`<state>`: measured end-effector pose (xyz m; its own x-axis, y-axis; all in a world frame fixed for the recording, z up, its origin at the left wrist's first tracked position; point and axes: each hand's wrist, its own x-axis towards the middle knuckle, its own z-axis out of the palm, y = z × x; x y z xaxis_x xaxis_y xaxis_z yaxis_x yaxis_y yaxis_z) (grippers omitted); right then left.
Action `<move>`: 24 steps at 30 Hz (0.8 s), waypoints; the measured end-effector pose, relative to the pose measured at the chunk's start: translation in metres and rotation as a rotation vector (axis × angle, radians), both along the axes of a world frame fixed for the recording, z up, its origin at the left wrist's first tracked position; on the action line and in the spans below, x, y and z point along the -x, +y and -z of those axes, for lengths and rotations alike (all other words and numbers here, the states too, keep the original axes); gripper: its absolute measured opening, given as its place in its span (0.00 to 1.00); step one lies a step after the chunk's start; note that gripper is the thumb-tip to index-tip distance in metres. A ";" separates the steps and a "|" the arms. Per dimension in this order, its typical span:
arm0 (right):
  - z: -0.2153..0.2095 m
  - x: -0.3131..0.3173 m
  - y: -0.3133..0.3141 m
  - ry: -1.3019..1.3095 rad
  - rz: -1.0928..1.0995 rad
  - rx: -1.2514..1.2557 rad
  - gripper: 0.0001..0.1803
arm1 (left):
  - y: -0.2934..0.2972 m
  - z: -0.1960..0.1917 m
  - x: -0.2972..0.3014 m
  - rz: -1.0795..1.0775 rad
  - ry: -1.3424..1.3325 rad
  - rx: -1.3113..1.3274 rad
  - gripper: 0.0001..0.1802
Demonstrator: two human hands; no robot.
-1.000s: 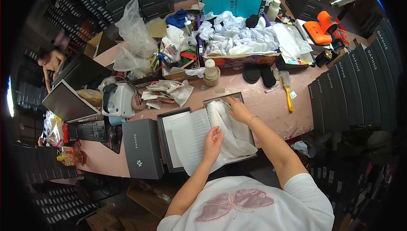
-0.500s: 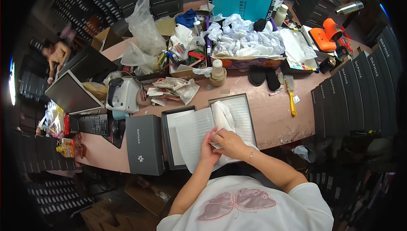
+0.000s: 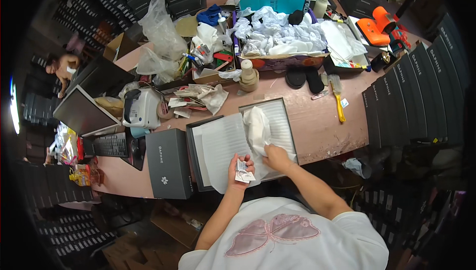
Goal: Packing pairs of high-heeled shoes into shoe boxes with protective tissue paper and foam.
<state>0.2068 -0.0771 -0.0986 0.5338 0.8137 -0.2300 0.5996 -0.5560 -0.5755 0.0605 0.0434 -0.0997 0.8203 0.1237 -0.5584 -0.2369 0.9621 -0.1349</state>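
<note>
My left hand (image 3: 240, 163) is closed, palm up, around small white printed packets (image 3: 245, 172) near the front edge of an open shoebox. Closed fingers of my right hand (image 3: 276, 158) pinch the near end of a white paper-wrapped bundle (image 3: 257, 127); what the wrapping covers is hidden. That bundle lies inside the dark grey shoebox (image 3: 293, 143), on ribbed white lining paper (image 3: 278, 121). A sheet of the lining (image 3: 221, 143) folds out leftward over a second dark tray (image 3: 196, 168). Left of it stands a closed grey shoebox (image 3: 166, 168).
A carton of crumpled white paper (image 3: 282, 37) sits at the back. Nearby are a beige bottle (image 3: 248, 77), black pads (image 3: 305, 79) and a yellow-handled brush (image 3: 338, 102). Stacked shoeboxes (image 3: 411, 91) stand right; a label printer (image 3: 141, 109) and monitor (image 3: 88, 111) left. Another person (image 3: 64, 69) is far left.
My hands have moved apart. The left has come nearer me and turned palm up, showing the small packets. The right has shifted to the bundle's near end.
</note>
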 end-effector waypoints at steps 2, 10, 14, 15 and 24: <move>-0.051 -0.009 -0.022 0.087 -0.002 -0.150 0.13 | 0.010 0.003 0.010 -0.016 0.018 -0.025 0.16; 0.009 -0.144 -0.153 -0.235 0.371 0.107 0.12 | -0.005 -0.029 -0.021 0.198 0.274 -0.344 0.15; -0.062 -0.119 -0.079 -0.463 0.348 0.068 0.17 | -0.004 -0.019 0.000 0.119 0.156 -0.440 0.19; -0.066 -0.097 -0.063 -0.422 0.216 -0.177 0.20 | -0.009 -0.029 -0.002 0.143 0.230 -0.480 0.17; 0.009 -0.048 -0.057 -0.095 0.242 -0.631 0.09 | -0.025 0.009 -0.046 0.525 0.484 -0.670 0.12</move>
